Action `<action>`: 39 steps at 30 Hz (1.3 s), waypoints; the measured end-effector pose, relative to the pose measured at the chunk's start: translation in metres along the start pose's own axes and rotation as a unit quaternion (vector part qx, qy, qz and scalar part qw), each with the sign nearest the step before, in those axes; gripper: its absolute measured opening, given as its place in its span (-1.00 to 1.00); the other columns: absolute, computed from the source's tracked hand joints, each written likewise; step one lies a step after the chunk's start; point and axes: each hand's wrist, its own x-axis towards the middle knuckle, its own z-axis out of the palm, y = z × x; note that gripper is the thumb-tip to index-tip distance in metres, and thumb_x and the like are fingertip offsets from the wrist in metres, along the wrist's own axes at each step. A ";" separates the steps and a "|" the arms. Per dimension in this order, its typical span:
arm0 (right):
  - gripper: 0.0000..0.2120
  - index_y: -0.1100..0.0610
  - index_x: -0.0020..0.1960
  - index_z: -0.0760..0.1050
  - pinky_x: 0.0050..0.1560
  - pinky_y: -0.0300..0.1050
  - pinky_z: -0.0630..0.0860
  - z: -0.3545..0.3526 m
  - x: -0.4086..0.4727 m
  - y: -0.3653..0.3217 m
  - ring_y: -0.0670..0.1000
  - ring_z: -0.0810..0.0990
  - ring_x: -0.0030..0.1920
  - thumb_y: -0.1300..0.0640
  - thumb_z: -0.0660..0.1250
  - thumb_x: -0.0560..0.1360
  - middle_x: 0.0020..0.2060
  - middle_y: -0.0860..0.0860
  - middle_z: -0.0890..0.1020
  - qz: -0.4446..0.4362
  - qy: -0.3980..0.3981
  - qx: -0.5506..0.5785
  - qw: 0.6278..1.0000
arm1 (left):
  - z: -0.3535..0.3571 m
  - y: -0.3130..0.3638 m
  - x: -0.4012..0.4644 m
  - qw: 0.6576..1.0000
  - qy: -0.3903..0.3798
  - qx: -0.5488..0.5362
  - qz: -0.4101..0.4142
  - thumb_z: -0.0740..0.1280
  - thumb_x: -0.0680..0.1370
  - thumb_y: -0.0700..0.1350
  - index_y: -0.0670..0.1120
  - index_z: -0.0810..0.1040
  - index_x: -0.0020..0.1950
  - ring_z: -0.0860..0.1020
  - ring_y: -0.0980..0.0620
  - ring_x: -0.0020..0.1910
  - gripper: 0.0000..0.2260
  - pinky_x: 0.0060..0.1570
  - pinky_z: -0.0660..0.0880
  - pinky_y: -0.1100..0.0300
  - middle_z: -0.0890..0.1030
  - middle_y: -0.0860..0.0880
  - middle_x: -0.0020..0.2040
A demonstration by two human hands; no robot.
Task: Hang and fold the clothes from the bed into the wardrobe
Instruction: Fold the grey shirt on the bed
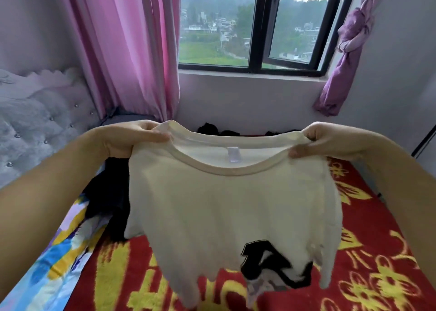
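Observation:
A cream T-shirt (226,206) with a black print near its hem hangs in front of me, held up above the bed. My left hand (132,137) grips its left shoulder by the collar. My right hand (323,140) grips the right shoulder. A small white label shows inside the neckline. The shirt's lower edge dangles just over the red and yellow blanket (368,270). Dark clothes (106,206) lie in a heap on the bed behind the shirt, partly hidden by it.
More dark garments (212,130) sit at the far end of the bed under the window (254,25). A grey tufted headboard (35,126) is at the left, pink curtains (127,46) beside it. A blue patterned sheet (59,258) edges the bed's left side.

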 end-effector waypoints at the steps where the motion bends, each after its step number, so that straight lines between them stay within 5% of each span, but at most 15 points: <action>1: -0.83 0.21 -0.17 0.62 -0.33 -0.28 0.53 0.004 0.007 0.008 -0.09 0.62 -0.33 0.10 0.36 0.45 -0.31 0.01 0.66 0.002 0.047 0.018 0.999 | 0.001 -0.002 0.001 1.000 0.007 -0.004 -0.012 0.66 -0.03 0.20 -0.02 0.71 -0.25 0.62 0.11 -0.35 -0.52 -0.39 0.54 0.29 0.66 -0.01 -0.28; 4: -0.69 0.23 -0.13 0.58 -0.35 -0.19 0.50 0.024 0.038 0.031 -0.04 0.55 -0.34 -0.02 0.30 0.55 -0.32 0.01 0.59 0.017 0.231 0.030 0.972 | 0.012 -0.014 0.019 0.990 0.112 -0.077 -0.032 0.57 0.30 0.07 -0.11 0.68 -0.05 0.65 0.07 -0.28 -0.66 -0.34 0.57 0.25 0.67 -0.12 -0.12; 7: -0.59 0.22 -0.27 0.45 -0.34 -0.13 0.30 0.050 0.064 0.031 -0.05 0.38 -0.41 -0.04 0.17 0.62 -0.44 -0.05 0.44 0.002 0.335 -0.061 0.940 | 0.051 -0.012 0.041 0.977 0.168 -0.126 -0.045 0.23 0.61 -0.18 -0.17 0.58 -0.04 0.60 0.10 -0.40 -0.85 -0.40 0.53 0.28 0.64 -0.09 -0.23; 11: -0.66 0.22 -0.12 0.50 -0.17 -0.11 0.34 0.093 0.073 -0.017 -0.02 0.48 -0.22 0.02 0.10 0.65 -0.29 0.01 0.56 -0.102 0.303 -0.084 0.944 | 0.111 0.004 0.057 0.982 0.114 -0.148 -0.024 0.14 0.65 -0.16 -0.14 0.46 -0.17 0.52 0.09 -0.52 -0.77 -0.49 0.50 0.26 0.54 -0.01 -0.43; 15: -0.69 0.16 0.20 0.38 0.02 -0.19 0.39 0.106 0.068 -0.034 0.03 0.51 0.03 -0.06 0.16 0.61 0.02 0.05 0.56 -0.134 0.190 -0.128 0.964 | 0.117 0.022 0.060 0.972 0.130 -0.196 0.024 0.14 0.64 -0.15 -0.17 0.53 -0.12 0.59 0.05 -0.41 -0.77 -0.37 0.59 0.20 0.59 -0.08 -0.31; 17: -0.62 0.17 0.30 0.29 -0.09 -0.37 0.36 0.096 0.065 -0.030 -0.01 0.50 0.02 0.02 0.27 0.57 0.03 -0.01 0.51 -0.130 0.148 -0.194 0.961 | 0.111 0.028 0.057 0.973 0.119 -0.194 0.033 0.14 0.64 -0.17 -0.20 0.54 -0.06 0.63 0.00 -0.32 -0.78 -0.24 0.62 0.14 0.63 -0.14 -0.24; 20: -0.71 0.26 0.30 0.35 -0.14 -0.43 0.35 0.085 0.066 -0.022 -0.07 0.47 -0.05 0.30 0.20 0.58 -0.04 0.00 0.49 -0.172 0.170 -0.174 0.955 | 0.109 0.025 0.060 0.974 0.185 0.023 0.125 0.29 0.58 -0.18 -0.19 0.50 0.11 0.64 -0.03 -0.11 -0.86 0.08 0.57 0.03 0.65 -0.13 -0.06; 22: -0.72 0.30 0.25 0.41 -0.11 -0.31 0.38 0.077 0.064 -0.021 -0.09 0.44 -0.08 0.42 0.11 0.57 -0.08 0.04 0.50 -0.178 0.166 -0.074 0.967 | 0.106 0.018 0.064 0.896 0.267 0.255 0.247 0.41 0.50 -0.12 -0.14 0.42 0.32 0.53 0.01 0.14 -0.58 0.25 0.43 0.12 0.53 -0.04 0.16; 24: -0.71 0.27 0.20 0.47 -0.11 -0.26 0.40 0.072 0.058 -0.027 -0.10 0.47 -0.12 0.44 0.11 0.56 -0.09 0.06 0.54 -0.191 0.144 -0.022 0.971 | 0.100 0.017 0.067 0.823 0.268 0.388 0.317 0.44 0.42 0.05 -0.09 0.35 0.41 0.36 0.06 0.32 -0.39 0.34 0.27 0.18 0.36 0.05 0.30; 26: -0.70 0.23 0.17 0.51 -0.10 -0.25 0.43 0.070 0.051 -0.033 -0.11 0.50 -0.12 0.45 0.13 0.55 -0.08 0.07 0.57 -0.221 0.123 -0.005 0.968 | 0.095 0.022 0.068 0.858 0.204 0.361 0.302 0.48 0.40 0.07 -0.12 0.49 0.26 0.44 0.14 0.20 -0.49 0.24 0.36 0.17 0.48 0.02 0.20; 28: -0.66 0.14 0.16 0.50 -0.10 -0.17 0.48 0.070 0.047 -0.036 -0.06 0.53 -0.10 0.44 0.13 0.53 -0.03 0.14 0.60 -0.230 0.124 0.007 0.965 | 0.092 0.031 0.067 0.914 0.148 0.282 0.251 0.46 0.45 -0.08 -0.19 0.59 0.03 0.52 0.24 -0.14 -0.75 -0.08 0.45 0.31 0.60 0.03 -0.10; 33: -0.77 0.20 0.07 0.42 -0.20 -0.12 0.43 0.079 0.052 0.004 -0.05 0.47 -0.22 0.34 0.21 0.43 -0.26 0.03 0.55 -0.158 0.116 0.114 0.974 | 0.081 0.049 0.068 0.924 0.125 0.280 0.230 0.40 0.51 -0.18 -0.08 0.66 -0.04 0.59 0.27 -0.11 -0.93 -0.04 0.49 0.37 0.67 0.09 -0.04; 36: -0.65 0.31 0.15 0.46 -0.05 -0.06 0.49 0.102 0.059 0.042 0.00 0.53 -0.08 0.21 0.24 0.40 -0.11 0.16 0.56 -0.060 0.056 0.071 0.994 | 0.072 0.065 0.068 0.938 0.125 0.268 0.183 0.42 0.49 -0.16 -0.07 0.67 -0.07 0.60 0.27 -0.14 -0.94 -0.09 0.53 0.34 0.68 0.17 -0.09; 39: -0.77 0.22 0.14 0.54 0.00 -0.20 0.52 0.123 0.069 0.073 -0.02 0.62 -0.01 0.27 0.23 0.52 -0.01 0.06 0.65 -0.011 0.033 0.019 0.999 | 0.063 0.076 0.064 0.937 0.116 0.294 0.151 0.42 0.48 -0.10 0.04 0.63 -0.18 0.59 0.28 -0.24 -0.95 -0.18 0.50 0.37 0.66 0.21 -0.24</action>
